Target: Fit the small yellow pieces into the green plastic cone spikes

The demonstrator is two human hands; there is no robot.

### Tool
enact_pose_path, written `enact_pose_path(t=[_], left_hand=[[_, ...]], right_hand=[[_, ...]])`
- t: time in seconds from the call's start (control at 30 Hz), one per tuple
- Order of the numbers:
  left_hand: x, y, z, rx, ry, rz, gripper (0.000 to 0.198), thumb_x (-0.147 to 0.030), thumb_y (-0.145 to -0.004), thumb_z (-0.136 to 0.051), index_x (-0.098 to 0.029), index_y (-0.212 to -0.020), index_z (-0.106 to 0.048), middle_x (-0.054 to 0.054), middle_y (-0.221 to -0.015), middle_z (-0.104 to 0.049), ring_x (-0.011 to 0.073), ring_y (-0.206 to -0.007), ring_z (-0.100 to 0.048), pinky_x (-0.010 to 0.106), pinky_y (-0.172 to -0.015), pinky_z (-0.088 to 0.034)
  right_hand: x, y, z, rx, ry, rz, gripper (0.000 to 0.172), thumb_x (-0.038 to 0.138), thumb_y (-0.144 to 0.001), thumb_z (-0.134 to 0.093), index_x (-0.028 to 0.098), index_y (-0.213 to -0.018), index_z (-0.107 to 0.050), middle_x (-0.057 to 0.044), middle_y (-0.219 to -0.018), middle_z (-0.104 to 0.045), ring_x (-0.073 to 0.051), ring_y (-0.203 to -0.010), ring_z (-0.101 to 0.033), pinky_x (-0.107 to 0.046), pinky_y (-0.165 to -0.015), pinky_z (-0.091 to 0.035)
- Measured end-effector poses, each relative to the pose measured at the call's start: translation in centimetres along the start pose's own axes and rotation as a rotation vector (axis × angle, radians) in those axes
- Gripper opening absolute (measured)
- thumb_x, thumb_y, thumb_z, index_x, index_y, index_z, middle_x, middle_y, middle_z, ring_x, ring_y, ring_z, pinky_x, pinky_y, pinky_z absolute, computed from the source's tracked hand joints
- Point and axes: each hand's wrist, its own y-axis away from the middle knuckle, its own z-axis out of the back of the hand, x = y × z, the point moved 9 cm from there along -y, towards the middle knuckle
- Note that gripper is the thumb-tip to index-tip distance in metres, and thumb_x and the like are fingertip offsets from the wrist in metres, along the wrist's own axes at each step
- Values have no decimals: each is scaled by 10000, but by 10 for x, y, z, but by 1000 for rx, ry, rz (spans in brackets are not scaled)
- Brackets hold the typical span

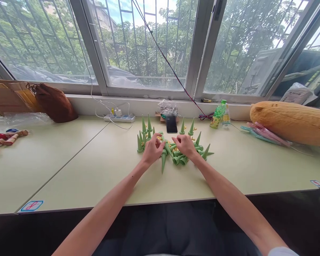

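Observation:
Over a pile of green plant-watering spikes, my left hand [152, 149] pinches one green spike [169, 149] whose tip slants down to the right. Fingers curled, my right hand [186, 145] hovers just right of it; whatever it holds, if anything, is hidden. Several green spikes [143, 125] stand upright on the left, and two more [182, 126] rise behind my right hand. Others lie on their sides with open ends [183, 161] towards me. Another spike [163, 164] points at the front edge. Small yellow parts [193, 129] show among them.
A black phone [172, 125] leans on a small box at the back. Behind are a power strip [122, 118] and a green-capped bottle [218, 114]. A brown bag [52, 103] and wooden pieces [10, 139] lie left. An orange plush [290, 121] lies right.

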Motion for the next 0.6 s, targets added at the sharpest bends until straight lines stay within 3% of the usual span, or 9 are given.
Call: enact_pose_path(t=[0.17, 0.3, 0.47, 0.6], left_hand=[[-6, 0, 8, -81, 14, -39, 198, -383, -860, -561, -187, -852, -536, -60, -560, -480, 83, -469, -413, 213, -514, -358], [-4, -1, 11, -119, -65, -42, 292, -376, -867, -551, -174, -658, -531, -35, -520, -474, 88, -476, -408, 221, -516, -352], [-2, -1, 12, -102, -35, -28, 138, -266, -856, -529, -190, -946, -601, -24, -664, -569, 76, -450, -449, 211, -496, -387], [-5, 0, 12, -92, -32, -15, 157, -208, -803, -547, -186, -953, -589, -1, -779, -606, 58, -436, -446, 205, -471, -389]], right_hand=[[-4, 0, 0, 4, -16, -8, 239, 257, -890, -490, 195, -661, -514, -18, -621, -592, -140, -597, -502, -240, -576, -315], [-4, 1, -1, 43, -87, -11, 47, 195, -843, -532, 206, -864, -573, -10, -736, -675, -147, -661, -572, -241, -647, -380], [-3, 4, -5, 136, -64, -26, 88, 209, -782, -625, 208, -864, -592, -16, -797, -707, -168, -755, -609, -263, -704, -416], [-3, 5, -9, 179, -78, -29, 133, 208, -748, -667, 212, -862, -599, -9, -787, -714, -169, -776, -623, -258, -706, -426]])
